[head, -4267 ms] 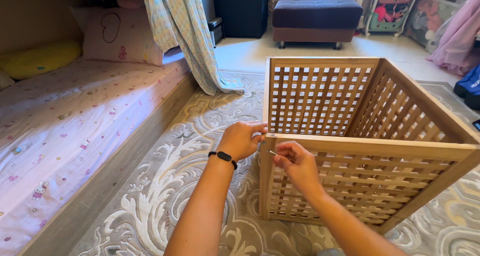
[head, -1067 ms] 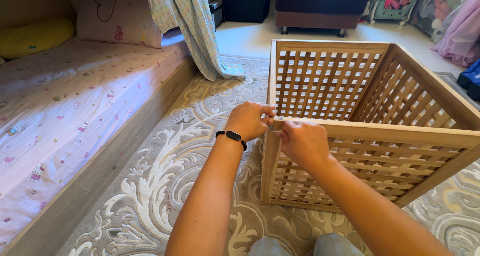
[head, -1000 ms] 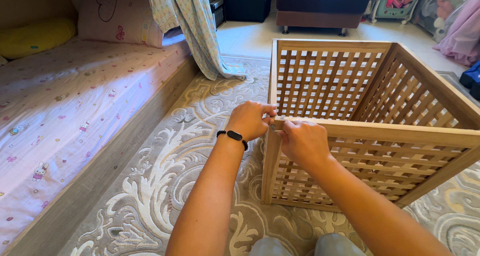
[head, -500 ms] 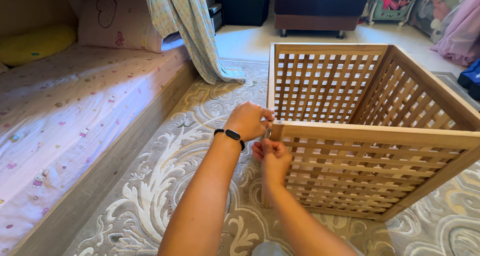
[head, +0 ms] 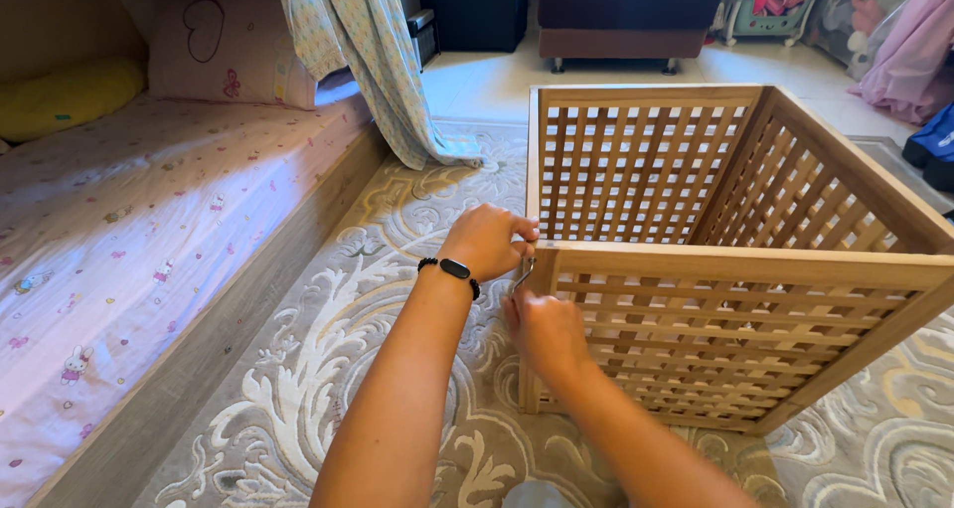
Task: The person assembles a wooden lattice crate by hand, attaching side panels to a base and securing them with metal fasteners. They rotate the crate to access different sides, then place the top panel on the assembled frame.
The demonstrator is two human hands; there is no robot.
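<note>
Both hands (head: 512,284) at lattice crate (head: 735,269) corner

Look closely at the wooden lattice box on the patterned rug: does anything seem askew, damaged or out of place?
Nothing stands out. The wooden lattice box sits level on the grey patterned rug, slats intact. The left hand grips its near corner; the right hand works a small metal tool there.

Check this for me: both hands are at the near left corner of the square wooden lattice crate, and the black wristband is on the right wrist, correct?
Not quite. The head view shows the black wristband on the left wrist. Both hands, left hand and right hand, are indeed at the near left corner of the square wooden lattice crate.
</note>
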